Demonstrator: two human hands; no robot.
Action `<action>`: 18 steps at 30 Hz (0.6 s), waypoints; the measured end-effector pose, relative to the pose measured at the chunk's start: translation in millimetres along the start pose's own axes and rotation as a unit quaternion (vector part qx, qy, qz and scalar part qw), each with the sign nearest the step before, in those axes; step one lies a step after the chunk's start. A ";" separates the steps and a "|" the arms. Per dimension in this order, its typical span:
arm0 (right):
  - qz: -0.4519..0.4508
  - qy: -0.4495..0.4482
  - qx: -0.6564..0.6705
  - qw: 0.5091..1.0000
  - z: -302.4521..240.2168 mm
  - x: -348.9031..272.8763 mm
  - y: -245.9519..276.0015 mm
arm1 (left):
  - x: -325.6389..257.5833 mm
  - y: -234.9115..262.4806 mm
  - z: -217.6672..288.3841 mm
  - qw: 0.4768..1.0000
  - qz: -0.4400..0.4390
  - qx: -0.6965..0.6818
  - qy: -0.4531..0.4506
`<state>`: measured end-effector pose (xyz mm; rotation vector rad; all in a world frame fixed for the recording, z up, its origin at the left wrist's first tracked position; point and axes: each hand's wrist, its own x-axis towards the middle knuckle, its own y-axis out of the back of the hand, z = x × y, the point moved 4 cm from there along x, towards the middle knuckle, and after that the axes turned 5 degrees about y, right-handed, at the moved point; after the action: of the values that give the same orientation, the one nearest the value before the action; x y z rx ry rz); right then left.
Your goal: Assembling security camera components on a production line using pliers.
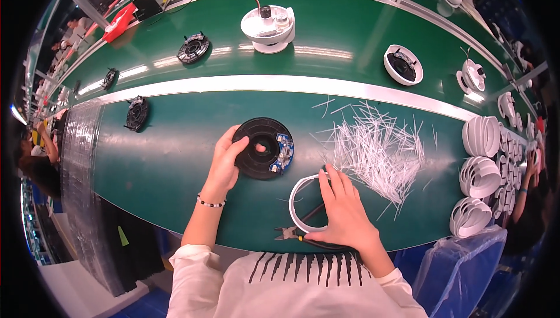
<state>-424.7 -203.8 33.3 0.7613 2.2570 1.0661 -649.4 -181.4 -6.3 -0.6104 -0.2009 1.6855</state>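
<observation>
- Well to the left of the left hand (224, 160), a small black finned disc (136, 113) lies alone on the green bench (169, 155).
- The left hand, with a bead bracelet (210, 203) at the wrist, is clamped on the left rim of a round black disc (262, 148); the thumb lies over the top face near the centre hole and the fingers curl round the edge.
- The black disc lies flat on the bench, with a small blue circuit board (284, 150) on the side away from the left hand.
- Between the two hands, just under the disc, a white ring (297, 201) lies on the bench.
- The right hand (344, 213) lies flat, fingers spread and open, palm down over the right part of the white ring; it grips nothing.
- Under the heel of the right hand lies a pair of cutters (291, 234), jaws pointing left, touching the ring's lower edge.
- Just beyond the right hand's fingertips, up and to the right, a loose heap of thin white strips (379, 152) spreads across the bench.
- Well to the right of the right hand, stacks of white rings (481, 172) stand at the bench's edge.
</observation>
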 end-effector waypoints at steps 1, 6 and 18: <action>0.003 -0.005 0.002 1.000 1.9 -0.1 1.9 | -0.1 -1.8 -3.4 1.000 -0.005 0.002 0.004; 0.299 0.085 0.151 0.938 13.6 -5.2 32.3 | -4.0 -13.8 -22.5 1.000 0.005 0.002 -0.027; 0.275 0.123 0.255 0.919 10.9 8.0 18.9 | -21.2 -82.2 -52.4 0.887 -0.205 -0.297 0.289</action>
<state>-418.2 -182.8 40.8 1.6356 2.6522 0.8283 -550.5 -194.5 -7.0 -1.3964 -0.3866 0.9559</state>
